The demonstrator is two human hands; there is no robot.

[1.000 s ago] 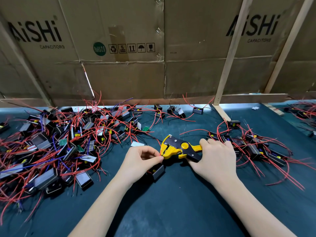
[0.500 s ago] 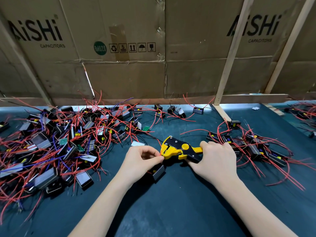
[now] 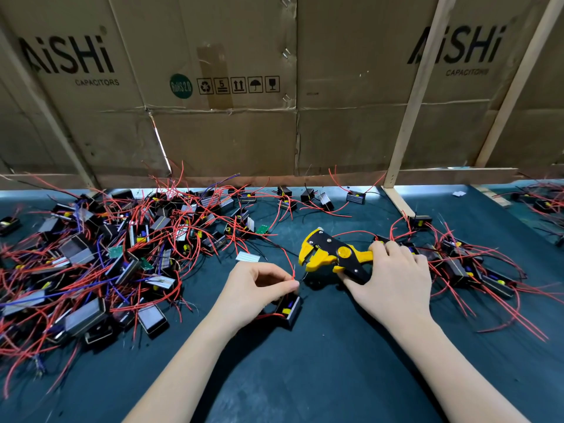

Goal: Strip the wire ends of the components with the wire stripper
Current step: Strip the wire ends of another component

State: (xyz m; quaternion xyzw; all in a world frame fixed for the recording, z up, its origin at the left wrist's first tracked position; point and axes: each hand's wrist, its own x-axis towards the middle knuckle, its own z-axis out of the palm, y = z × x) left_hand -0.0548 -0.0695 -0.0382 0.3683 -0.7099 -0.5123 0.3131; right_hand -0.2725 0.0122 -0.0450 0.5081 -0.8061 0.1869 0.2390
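Note:
My right hand (image 3: 393,279) grips the handles of a yellow and black wire stripper (image 3: 331,253), whose jaws point left and stand a little apart from the wire. My left hand (image 3: 256,288) pinches a thin red wire (image 3: 292,268) near its end, with a short dark tip showing past the fingertips. That wire runs from a small black box component (image 3: 290,306) lying on the mat just under the left hand.
A large tangle of black components with red and purple wires (image 3: 106,264) covers the mat on the left. A smaller heap of components (image 3: 464,267) lies to the right of my right hand. A cardboard wall (image 3: 229,132) and wooden slats (image 3: 409,117) close off the back.
The stripper has moved right, away from my left hand. The wire end, which sat at the jaws before, now shows free between the two hands.

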